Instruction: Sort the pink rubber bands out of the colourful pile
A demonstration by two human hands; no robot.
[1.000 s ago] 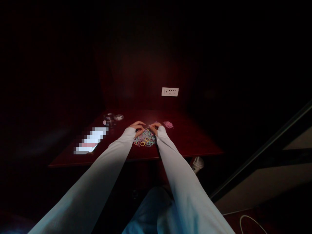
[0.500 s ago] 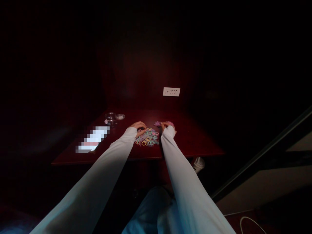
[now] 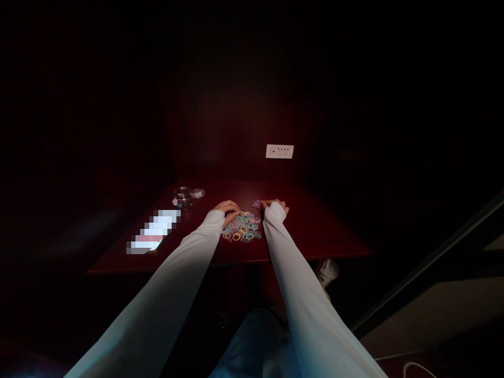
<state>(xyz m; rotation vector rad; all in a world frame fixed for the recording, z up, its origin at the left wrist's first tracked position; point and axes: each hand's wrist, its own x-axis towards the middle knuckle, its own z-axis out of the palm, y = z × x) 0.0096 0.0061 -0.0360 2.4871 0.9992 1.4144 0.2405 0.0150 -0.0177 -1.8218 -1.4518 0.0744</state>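
In the head view, the left hand (image 3: 228, 211) is curved with fingers and thumb close together, at the left side of a heap of multicoloured elastic hair bands (image 3: 241, 230); whether it pinches one cannot be told. The heap lies near the middle of the bench (image 3: 315, 231)'s front edge, set slightly back from it. The right hand (image 3: 277, 206) is bent beyond the heap's right side, beside a small purple cluster of bands (image 3: 257, 203); its grip is too small to tell. Bench surface stretches from it to the right edge. By the left edge lies a blurred bright-screened phone (image 3: 155, 231); a transparent jar (image 3: 182, 199) stands near the back left corner.
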